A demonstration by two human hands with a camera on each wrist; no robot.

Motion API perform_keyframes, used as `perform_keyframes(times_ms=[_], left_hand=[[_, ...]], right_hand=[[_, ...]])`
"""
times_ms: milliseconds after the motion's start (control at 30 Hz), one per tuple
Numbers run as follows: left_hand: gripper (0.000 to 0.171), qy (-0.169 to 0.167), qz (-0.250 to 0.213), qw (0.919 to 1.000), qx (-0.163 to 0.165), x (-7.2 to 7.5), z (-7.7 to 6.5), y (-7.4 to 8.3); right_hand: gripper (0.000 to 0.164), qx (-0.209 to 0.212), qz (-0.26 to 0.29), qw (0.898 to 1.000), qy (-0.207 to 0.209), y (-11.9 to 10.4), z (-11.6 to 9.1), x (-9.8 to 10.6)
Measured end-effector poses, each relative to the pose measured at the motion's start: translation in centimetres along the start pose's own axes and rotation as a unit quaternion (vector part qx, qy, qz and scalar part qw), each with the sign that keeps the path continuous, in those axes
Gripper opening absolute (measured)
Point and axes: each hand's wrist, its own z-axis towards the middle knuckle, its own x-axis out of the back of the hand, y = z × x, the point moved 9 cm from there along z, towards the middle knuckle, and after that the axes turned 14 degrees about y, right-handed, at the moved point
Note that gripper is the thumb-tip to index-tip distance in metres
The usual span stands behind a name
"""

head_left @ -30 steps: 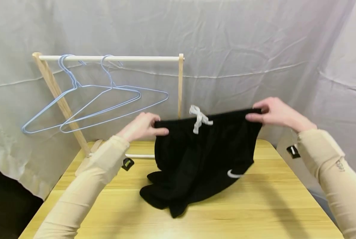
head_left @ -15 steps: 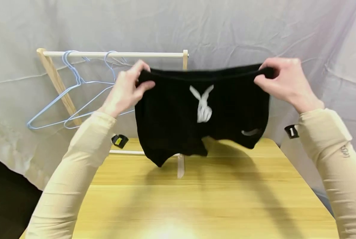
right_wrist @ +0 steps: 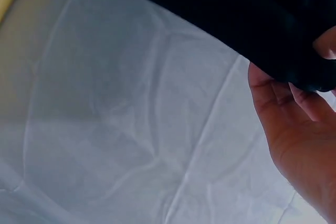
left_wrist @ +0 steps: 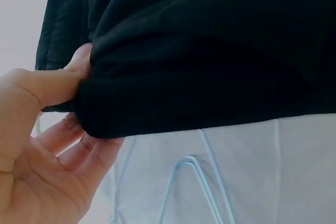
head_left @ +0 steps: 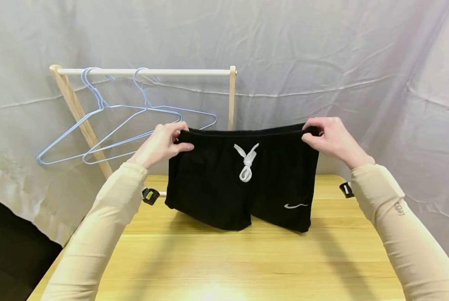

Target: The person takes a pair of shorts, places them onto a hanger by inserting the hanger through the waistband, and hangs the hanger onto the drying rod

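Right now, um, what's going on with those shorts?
A person is holding up black shorts by the waistband. The left fingers pinch one end and the right fingers pinch the other, so the front, with its knotted white string, shows. Behind, blue hangers hang on a rack; the shorts aren't on any of them.

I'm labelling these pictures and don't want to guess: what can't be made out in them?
- Back of the black shorts: head view, hidden by their front.
- Most of the clothes rack's base: head view, behind the shorts and left sleeve.
- Rest of the blue hangers: left wrist view, cut off by the bottom edge.
- Most of the right hand's thumb: right wrist view, past the right edge.
- Sleeve lettering: head view, too small.
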Motion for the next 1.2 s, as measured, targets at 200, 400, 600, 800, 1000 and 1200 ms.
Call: perform_keyframes(times_ms=[200, 400, 600, 800, 1000, 1200], left_hand=[[0.031, -0.010, 0.032, 0.9992, 0.021, -1.4, -1.6, -1.2], [0.031, 0.005, 0.061, 0.9980, 0.017, -2.6, -3.1, -1.5], [0.036, 0.012, 0.066, 0.9966, 0.047, -3.6, -4.8, -2.2], [0.036, 0.026, 0.079, 0.9949, 0.057, -4.4, -6.4, -2.7], [0.032, 0.039, 0.087, 0.9942, 0.050, -4.7, -7.4, -2.4], [0.034, 0.053, 0.090, 0.9941, 0.031, -4.9, -8.6, -2.2]], right_hand=[[0.012, 0.018, 0.005, 1.000, 0.002, 0.1, -2.0, -1.8], [0.014, 0.016, -0.002, 0.999, 0.028, 0.5, -4.2, -3.1], [0.015, -0.010, -0.010, 0.999, 0.036, 0.8, -6.0, -4.0], [0.015, -0.011, -0.004, 0.998, 0.061, 1.1, -7.6, -4.9], [0.016, -0.046, -0.001, 0.996, 0.077, 1.6, -8.8, -5.7], [0.028, -0.137, 0.022, 0.988, 0.071, 2.9, -10.3, -6.4]])
